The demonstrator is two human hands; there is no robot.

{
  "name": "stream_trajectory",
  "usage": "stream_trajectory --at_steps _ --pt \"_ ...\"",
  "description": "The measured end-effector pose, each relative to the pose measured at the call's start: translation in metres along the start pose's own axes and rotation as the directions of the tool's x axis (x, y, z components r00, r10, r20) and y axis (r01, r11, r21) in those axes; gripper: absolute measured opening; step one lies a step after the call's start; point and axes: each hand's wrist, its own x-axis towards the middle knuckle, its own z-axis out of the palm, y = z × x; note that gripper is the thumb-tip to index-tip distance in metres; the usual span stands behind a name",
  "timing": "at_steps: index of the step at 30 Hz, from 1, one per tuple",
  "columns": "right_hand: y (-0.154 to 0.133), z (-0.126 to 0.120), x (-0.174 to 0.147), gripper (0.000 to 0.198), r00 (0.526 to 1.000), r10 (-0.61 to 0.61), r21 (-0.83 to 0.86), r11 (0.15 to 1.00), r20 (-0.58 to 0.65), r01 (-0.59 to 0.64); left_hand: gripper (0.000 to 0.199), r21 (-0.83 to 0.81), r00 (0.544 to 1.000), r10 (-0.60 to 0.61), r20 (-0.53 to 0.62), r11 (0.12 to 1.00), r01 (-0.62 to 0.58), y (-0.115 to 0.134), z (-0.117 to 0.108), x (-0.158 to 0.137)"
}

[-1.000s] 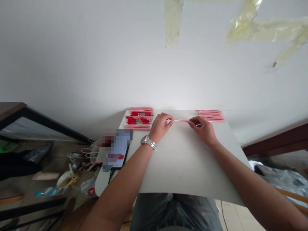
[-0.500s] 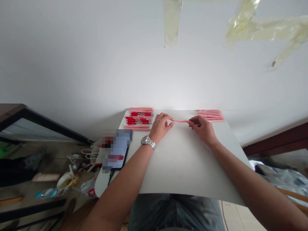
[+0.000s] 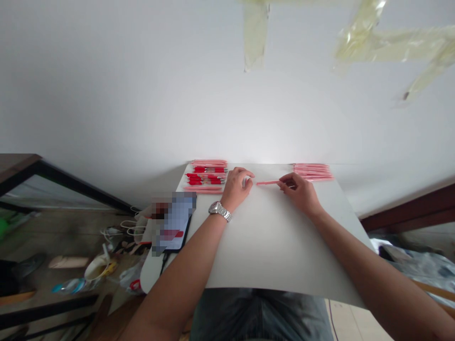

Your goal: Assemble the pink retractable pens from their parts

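Observation:
A slim pink pen (image 3: 267,183) points left over the white table (image 3: 270,237), pinched at its right end by my right hand (image 3: 300,192). My left hand (image 3: 239,188), with a silver watch (image 3: 220,211) on its wrist, is just left of the pen's free end. Its thumb and forefinger are apart, with nothing seen between them. Beyond my left hand lie several pink pens (image 3: 209,163) and red pens (image 3: 205,179) in rows. Behind my right hand is a bundle of similar pink pens (image 3: 313,171).
A phone (image 3: 176,222) with a blurred screen lies at the table's left edge, a cable running from it. The wall (image 3: 227,104) with tape strips (image 3: 256,35) rises behind the table. On the floor at left are a cup (image 3: 96,267), a bottle (image 3: 71,286) and cables.
My left hand has let go of the pink pen's left end and its fingers have parted. The pen's left end has dipped slightly while my right hand keeps hold.

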Motion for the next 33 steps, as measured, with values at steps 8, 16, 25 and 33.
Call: stream_trajectory --at_steps 8,16,25,33 --pt "-0.0019 0.0002 -0.0004 0.032 1.000 -0.009 0.042 0.999 -0.010 0.010 0.017 -0.007 0.999 -0.039 0.005 0.999 0.039 0.0023 -0.0025 -0.0005" --pt "-0.0005 0.0001 -0.0003 0.034 1.000 0.013 0.024 1.000 -0.014 -0.013 0.017 -0.006 0.999 -0.036 0.003 0.999 0.036 0.0013 -0.0015 -0.0011" --pt "-0.0015 -0.0006 0.0001 0.030 1.000 0.015 0.009 1.000 -0.015 -0.015 0.016 0.017 0.999 -0.027 0.017 0.999 0.027 0.0012 -0.0017 -0.0007" --pt "-0.0016 -0.0017 0.0007 0.032 0.999 0.020 0.003 1.000 -0.039 -0.020 0.017 0.031 0.999 -0.037 0.009 0.999 0.036 0.0010 -0.0026 -0.0009"
